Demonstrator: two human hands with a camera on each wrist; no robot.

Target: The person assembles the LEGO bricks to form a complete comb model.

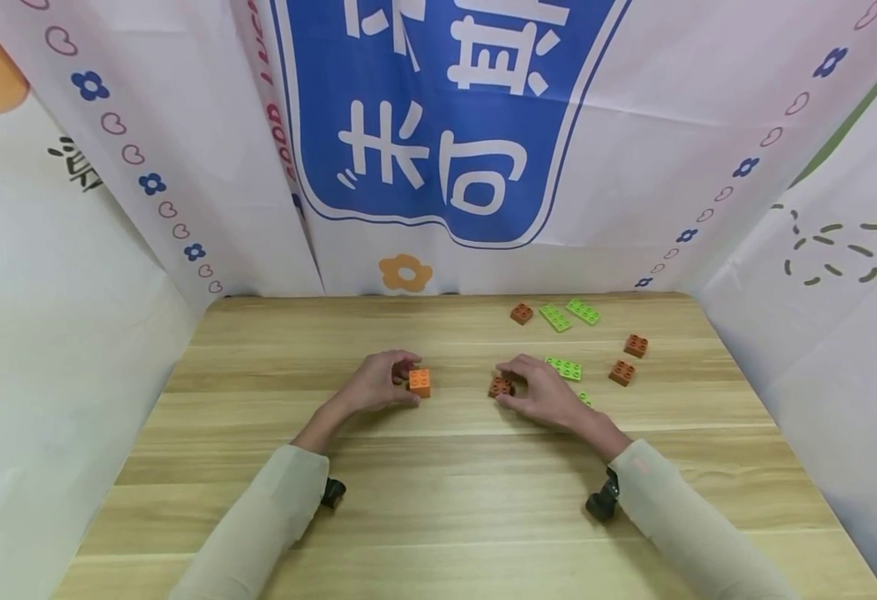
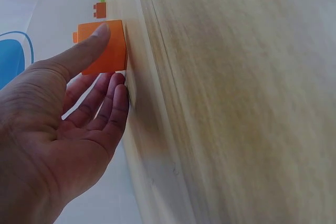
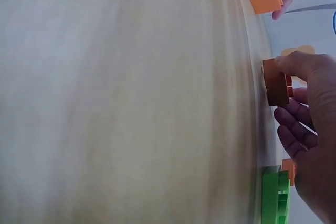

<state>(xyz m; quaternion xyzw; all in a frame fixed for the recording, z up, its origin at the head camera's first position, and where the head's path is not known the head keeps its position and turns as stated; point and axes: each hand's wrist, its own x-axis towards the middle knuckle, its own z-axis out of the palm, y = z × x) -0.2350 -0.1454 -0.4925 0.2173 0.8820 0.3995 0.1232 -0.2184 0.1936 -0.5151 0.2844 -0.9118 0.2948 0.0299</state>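
Note:
An orange toy building brick [image 1: 419,383], taller than the others, stands studs up on the table. My left hand [image 1: 378,382] pinches it, thumb on the near side and fingers at the far side. In the left wrist view the thumb lies on the face of the orange brick [image 2: 102,48], while the lower fingers curl loosely. To the right, a brown brick [image 1: 500,387] is between the thumb and fingertips of my right hand [image 1: 543,392]. The right wrist view shows the thumb against the side of this brown brick [image 3: 276,82]. A gap separates the two held bricks.
Behind and beside the right hand lie flat green bricks [image 1: 563,368], one partly hidden by that hand. Farther right are two brown bricks [image 1: 622,372]. Near the wooden table's back edge sit another brown brick [image 1: 522,313] and two green ones [image 1: 583,312]. Printed cloth [image 1: 618,192] surrounds the table.

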